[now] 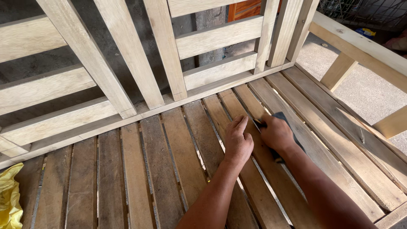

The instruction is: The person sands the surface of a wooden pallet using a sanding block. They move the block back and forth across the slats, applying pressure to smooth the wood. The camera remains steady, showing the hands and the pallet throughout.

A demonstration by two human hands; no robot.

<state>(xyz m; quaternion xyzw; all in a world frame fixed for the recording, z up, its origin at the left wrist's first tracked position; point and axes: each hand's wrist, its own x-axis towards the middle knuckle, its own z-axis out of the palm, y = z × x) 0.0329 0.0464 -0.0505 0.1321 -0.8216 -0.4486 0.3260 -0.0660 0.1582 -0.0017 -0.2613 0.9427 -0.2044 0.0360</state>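
Pressing down on the slatted seat (178,169) of an unfinished wooden bench, your left hand (237,142) lies flat, fingers together and holding nothing. Your right hand (276,133) just beside it is clamped on a dark sanding pad (283,117), which rests against a seat slat near the backrest (127,63). A yellow bag (9,199) lies at the seat's far left edge.
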